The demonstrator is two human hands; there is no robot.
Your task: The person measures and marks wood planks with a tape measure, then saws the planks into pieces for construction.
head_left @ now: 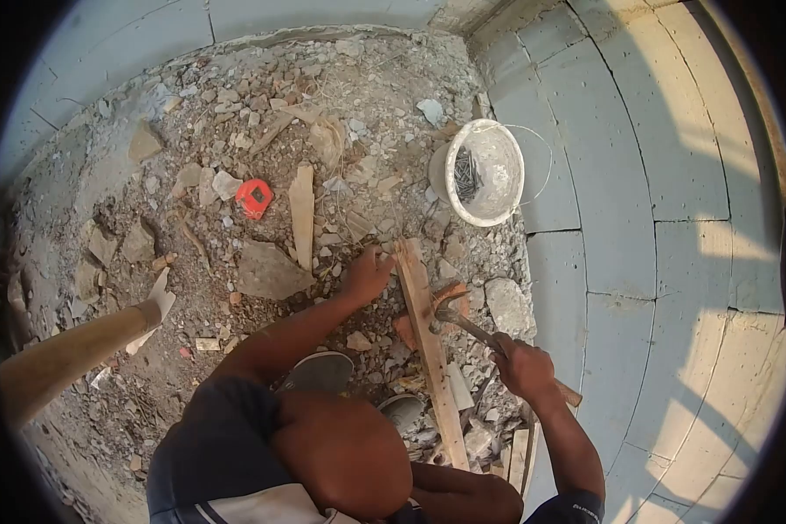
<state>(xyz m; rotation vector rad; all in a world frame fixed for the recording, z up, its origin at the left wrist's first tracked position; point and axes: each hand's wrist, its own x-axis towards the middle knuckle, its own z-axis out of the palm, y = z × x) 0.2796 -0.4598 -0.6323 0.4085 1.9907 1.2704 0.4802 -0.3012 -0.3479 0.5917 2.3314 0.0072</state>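
My right hand (526,370) is wrapped round the wooden handle of a claw hammer (473,330). The metal hammer head lies over or close above the right edge of a narrow wooden plank (428,341). That plank slants from the rubble down towards my legs. Beside its far end is my left hand (367,278), fingers curled near the wood; whatever they pinch, if anything, is too small to make out. Pieces of orange-red brick (405,332) show on either side of the plank by the hammer head. My bent knee (341,450) and shoes are below.
A white bucket (487,173) with nails (466,175) stands against the grey block wall (620,262). A red tape measure (254,199) lies on the rubble near a flat stone (272,269) and a wood scrap (302,217). A round wooden pole (79,358) juts in from the left.
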